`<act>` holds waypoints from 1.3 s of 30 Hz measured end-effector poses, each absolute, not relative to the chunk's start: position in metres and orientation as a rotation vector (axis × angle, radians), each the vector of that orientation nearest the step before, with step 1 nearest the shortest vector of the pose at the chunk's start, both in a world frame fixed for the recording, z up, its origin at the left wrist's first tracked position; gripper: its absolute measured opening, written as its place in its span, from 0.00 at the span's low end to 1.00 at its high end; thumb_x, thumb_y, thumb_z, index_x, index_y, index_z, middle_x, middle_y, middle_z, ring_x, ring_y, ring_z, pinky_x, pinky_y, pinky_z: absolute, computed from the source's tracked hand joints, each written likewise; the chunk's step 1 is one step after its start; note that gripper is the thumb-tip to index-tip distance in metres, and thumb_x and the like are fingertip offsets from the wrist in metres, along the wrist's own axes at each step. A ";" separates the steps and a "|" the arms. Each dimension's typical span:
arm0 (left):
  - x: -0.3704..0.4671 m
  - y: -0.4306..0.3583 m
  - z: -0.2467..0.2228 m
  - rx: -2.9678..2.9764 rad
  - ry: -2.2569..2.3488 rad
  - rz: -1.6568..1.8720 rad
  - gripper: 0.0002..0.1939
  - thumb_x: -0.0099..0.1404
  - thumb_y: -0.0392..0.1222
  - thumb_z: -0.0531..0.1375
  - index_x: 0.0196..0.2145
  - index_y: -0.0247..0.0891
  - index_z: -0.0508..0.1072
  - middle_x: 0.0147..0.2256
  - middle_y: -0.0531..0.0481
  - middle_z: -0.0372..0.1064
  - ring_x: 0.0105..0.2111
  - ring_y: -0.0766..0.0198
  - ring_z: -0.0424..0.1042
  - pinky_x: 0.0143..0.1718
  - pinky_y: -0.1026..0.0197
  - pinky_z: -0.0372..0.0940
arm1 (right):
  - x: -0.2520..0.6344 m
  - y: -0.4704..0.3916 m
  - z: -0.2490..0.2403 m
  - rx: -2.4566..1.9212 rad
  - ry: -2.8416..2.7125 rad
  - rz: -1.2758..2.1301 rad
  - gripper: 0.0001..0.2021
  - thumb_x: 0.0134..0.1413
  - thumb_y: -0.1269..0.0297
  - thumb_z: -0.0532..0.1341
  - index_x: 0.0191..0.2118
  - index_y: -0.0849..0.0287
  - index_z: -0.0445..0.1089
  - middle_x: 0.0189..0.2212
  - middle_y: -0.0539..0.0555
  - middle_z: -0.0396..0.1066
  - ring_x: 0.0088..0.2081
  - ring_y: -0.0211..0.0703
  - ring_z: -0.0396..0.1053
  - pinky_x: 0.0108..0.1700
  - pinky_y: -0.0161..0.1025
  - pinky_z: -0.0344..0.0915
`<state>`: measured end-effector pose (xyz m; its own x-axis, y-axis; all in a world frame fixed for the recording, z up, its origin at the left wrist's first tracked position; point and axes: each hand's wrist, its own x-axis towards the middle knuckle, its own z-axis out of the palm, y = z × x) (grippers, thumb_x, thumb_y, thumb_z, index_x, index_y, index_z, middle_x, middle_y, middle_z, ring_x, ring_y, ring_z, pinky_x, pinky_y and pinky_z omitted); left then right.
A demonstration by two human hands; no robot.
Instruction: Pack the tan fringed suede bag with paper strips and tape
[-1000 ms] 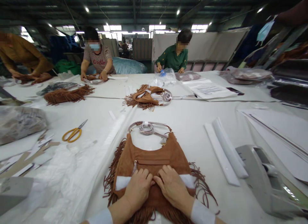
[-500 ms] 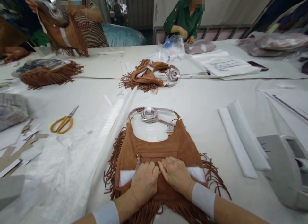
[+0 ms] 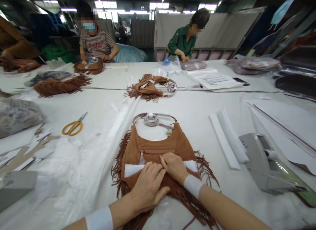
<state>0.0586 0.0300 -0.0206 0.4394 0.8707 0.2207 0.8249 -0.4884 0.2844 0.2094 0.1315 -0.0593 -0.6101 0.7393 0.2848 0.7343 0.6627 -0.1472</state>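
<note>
Head view shows several changes against half a second ago. At far left, the person in striped shirt (image 3: pixel 101 43) had a brown bag lifted; now this fringed bag (image 3: pixel 86 68) is down on the table (image 3: pixel 190 106). Near the camera, the left hand (image 3: pixel 149 184) was a bent fist with its knuckles up beside the other hand; now it has flattened, and it lies lower than the right hand (image 3: pixel 174 165).

Left hand has its fingers almost straight and side by side, with the thumb spread well apart, touching the lower part of the bag (image 3: pixel 154 157). Right hand has bent fingers, which rest on the bag below its zip (image 3: pixel 159 151); the fingertips are partly hidden, so I cannot tell if they pinch anything.

The bag lies flat on the table, directly before the person, between the scissors (image 3: pixel 78 122) at left and two white strips (image 3: pixel 224 141) at right. Its handle (image 3: pixel 160 114) points away from the person, its bottom fringe (image 3: pixel 194 203) toward the person. From handle to fringe, the long axis runs away from the person, while the zip and a white band (image 3: pixel 133 170) go across.
</note>
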 end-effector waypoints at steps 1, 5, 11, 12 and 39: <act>0.058 0.026 -0.023 2.563 1.526 0.479 0.28 0.65 0.55 0.54 0.57 0.36 0.61 0.54 0.39 0.63 0.55 0.51 0.59 0.58 0.44 0.53 | 0.210 0.131 -0.060 -1.169 -2.558 0.019 0.15 0.65 0.66 0.50 0.28 0.59 0.68 0.27 0.53 0.71 0.31 0.41 0.67 0.34 0.36 0.58; 0.045 0.021 -0.039 2.732 1.469 0.210 0.37 0.66 0.55 0.52 0.65 0.31 0.49 0.65 0.38 0.49 0.64 0.49 0.46 0.63 0.47 0.44 | 0.211 0.130 -0.062 -1.158 -2.547 0.025 0.15 0.65 0.66 0.50 0.28 0.59 0.68 0.27 0.53 0.71 0.32 0.41 0.67 0.36 0.36 0.58; 0.031 0.027 -0.045 2.816 1.340 0.037 0.37 0.64 0.49 0.52 0.66 0.32 0.46 0.67 0.40 0.43 0.66 0.52 0.43 0.64 0.50 0.42 | 0.210 0.130 -0.058 -1.112 -2.526 0.050 0.16 0.65 0.65 0.48 0.28 0.59 0.67 0.26 0.53 0.70 0.32 0.41 0.66 0.36 0.36 0.58; 0.031 0.027 -0.046 2.820 1.338 0.031 0.37 0.64 0.49 0.52 0.66 0.32 0.46 0.67 0.40 0.42 0.66 0.51 0.43 0.64 0.49 0.41 | 0.211 0.129 -0.054 -1.097 -2.523 0.054 0.16 0.66 0.66 0.48 0.28 0.59 0.67 0.26 0.53 0.70 0.32 0.41 0.66 0.36 0.37 0.58; 0.038 0.019 -0.057 2.861 1.443 -0.017 0.36 0.67 0.49 0.49 0.67 0.32 0.43 0.68 0.39 0.35 0.66 0.47 0.38 0.62 0.43 0.42 | 0.320 0.080 -0.071 -0.660 -2.785 -0.304 0.34 0.52 0.66 0.59 0.65 0.54 0.52 0.64 0.57 0.55 0.63 0.53 0.53 0.65 0.58 0.41</act>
